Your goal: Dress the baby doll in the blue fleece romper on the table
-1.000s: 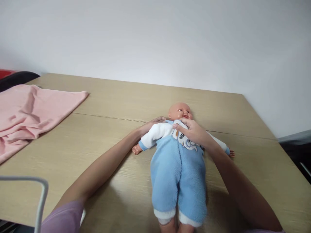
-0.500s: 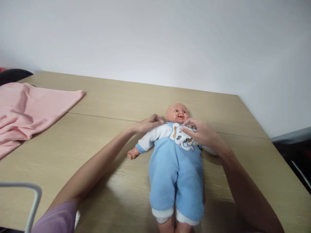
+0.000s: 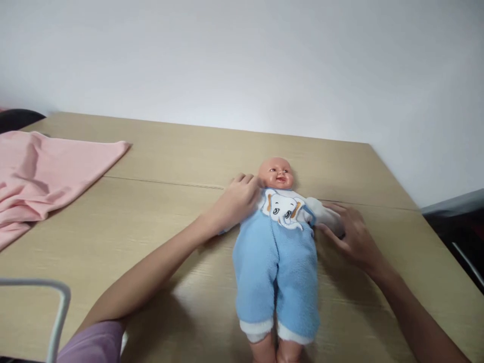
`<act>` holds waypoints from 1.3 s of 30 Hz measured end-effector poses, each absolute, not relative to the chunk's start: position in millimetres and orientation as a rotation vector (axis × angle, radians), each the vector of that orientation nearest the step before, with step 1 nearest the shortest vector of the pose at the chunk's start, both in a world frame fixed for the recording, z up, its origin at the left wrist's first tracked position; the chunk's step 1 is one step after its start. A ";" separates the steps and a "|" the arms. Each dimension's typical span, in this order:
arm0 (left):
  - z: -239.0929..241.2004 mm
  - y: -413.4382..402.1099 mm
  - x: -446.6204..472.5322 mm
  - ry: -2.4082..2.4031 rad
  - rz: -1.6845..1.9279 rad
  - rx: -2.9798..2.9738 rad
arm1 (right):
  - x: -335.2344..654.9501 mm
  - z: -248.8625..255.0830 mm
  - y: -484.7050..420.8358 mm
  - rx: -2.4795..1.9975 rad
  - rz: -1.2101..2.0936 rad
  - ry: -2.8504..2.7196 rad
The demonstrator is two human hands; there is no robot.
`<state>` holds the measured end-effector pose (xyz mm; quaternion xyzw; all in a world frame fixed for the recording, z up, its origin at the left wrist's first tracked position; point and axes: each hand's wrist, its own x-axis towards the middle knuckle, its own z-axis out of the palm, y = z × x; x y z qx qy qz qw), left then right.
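Observation:
A baby doll (image 3: 278,252) in a light blue and white fleece outfit lies on its back on the table, head toward the wall. An elephant face is on the chest of its outfit. My left hand (image 3: 242,199) lies over the doll's shoulder and upper arm on the left, fingers curled round it; most of that arm is hidden. On the other side, my right hand (image 3: 351,229) holds the doll's white sleeve (image 3: 325,217), thumb below and fingers above. The doll's hand there is hidden.
The wooden table (image 3: 170,146) has a seam across it and meets a pale wall (image 3: 242,60). A rumpled pink cloth (image 3: 56,171) lies at the left. A grey metal bar (image 3: 60,312) curves up at the lower left, and dark objects stand beyond the right edge.
My right hand has moved from the doll's chest out to its sleeve on the right. My left hand has come over the shoulder and upper arm, covering them.

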<state>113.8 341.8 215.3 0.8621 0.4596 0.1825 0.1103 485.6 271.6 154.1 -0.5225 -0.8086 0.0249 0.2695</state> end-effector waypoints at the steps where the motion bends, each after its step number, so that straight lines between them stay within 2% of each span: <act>1: 218.7 335.5 126.7 1.301 0.576 2.580 | 498.6 146.4 264.6 -1.434 0.064 -2.152; 4: 220.7 324.3 169.7 1.106 0.627 2.674 | 525.3 129.9 250.7 -1.504 0.094 -2.083; 9: 203.5 333.6 219.0 1.027 0.490 2.811 | 536.1 122.9 246.0 -1.544 0.378 -1.864; 14: 195.1 344.6 223.2 0.977 0.467 2.797 | 538.7 123.4 250.6 -1.464 0.571 -1.454; 21: 195.2 343.5 212.2 0.646 0.695 2.635 | 502.4 136.4 286.8 -1.255 0.650 -1.175; 29: 191.0 341.2 201.1 0.376 0.974 2.482 | 426.9 146.2 302.5 -1.066 0.767 -1.478; 39: 203.0 337.7 206.5 0.363 0.987 1.986 | 433.8 157.2 281.5 -1.057 0.944 -1.613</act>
